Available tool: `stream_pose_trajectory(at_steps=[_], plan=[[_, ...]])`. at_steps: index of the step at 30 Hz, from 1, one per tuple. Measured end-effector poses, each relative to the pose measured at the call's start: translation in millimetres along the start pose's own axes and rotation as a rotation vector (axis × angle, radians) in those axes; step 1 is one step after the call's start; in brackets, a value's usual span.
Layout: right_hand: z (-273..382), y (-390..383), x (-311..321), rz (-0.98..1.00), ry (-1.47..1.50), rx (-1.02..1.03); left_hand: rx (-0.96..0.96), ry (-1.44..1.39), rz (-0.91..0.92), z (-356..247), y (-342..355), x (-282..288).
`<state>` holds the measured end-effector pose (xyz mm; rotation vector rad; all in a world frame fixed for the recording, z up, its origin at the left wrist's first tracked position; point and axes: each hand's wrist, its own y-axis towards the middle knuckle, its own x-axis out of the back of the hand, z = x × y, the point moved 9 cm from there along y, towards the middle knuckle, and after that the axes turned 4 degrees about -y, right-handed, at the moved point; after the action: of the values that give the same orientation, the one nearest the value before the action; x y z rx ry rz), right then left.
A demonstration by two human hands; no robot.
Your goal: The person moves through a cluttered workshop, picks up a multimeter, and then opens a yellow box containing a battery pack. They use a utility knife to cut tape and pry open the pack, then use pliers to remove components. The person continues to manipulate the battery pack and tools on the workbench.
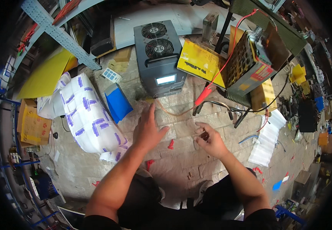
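My left hand hangs open, fingers stretched out, over the floor just below a grey machine with two top fans and a lit screen. A tan cable runs from near the machine's base. My right hand has curled fingers around a small dark thing, too unclear to name. A red plastic piece lies between my hands, another nearer me. A red clamp on a red lead sits above my right hand, beside black cables.
A white padded wrap and blue sheet lie left. At right stand a battery-like unit, yellow board and black stand, with white foam nearby. Metal shelving borders the back left; a cardboard box sits left.
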<state>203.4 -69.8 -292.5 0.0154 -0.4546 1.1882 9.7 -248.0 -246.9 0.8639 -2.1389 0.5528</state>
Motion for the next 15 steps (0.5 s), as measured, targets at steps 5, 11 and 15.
stream_pose_trajectory(at_steps=[5, 11, 15], plan=[[-63.2, -82.1, -25.9, 0.076, -0.294, -0.261, 0.001, -0.074, -0.094, 48.3, -63.6, -43.6], [83.0, -208.9, -30.4, 0.341, -0.248, -0.361, 0.171, -0.383, 0.124, 0.4, -201.8, 30.9], [168.9, -262.8, 5.2, 0.322, -0.247, -0.466, 0.487, -0.408, 0.041, -6.6, -265.0, 135.3]])
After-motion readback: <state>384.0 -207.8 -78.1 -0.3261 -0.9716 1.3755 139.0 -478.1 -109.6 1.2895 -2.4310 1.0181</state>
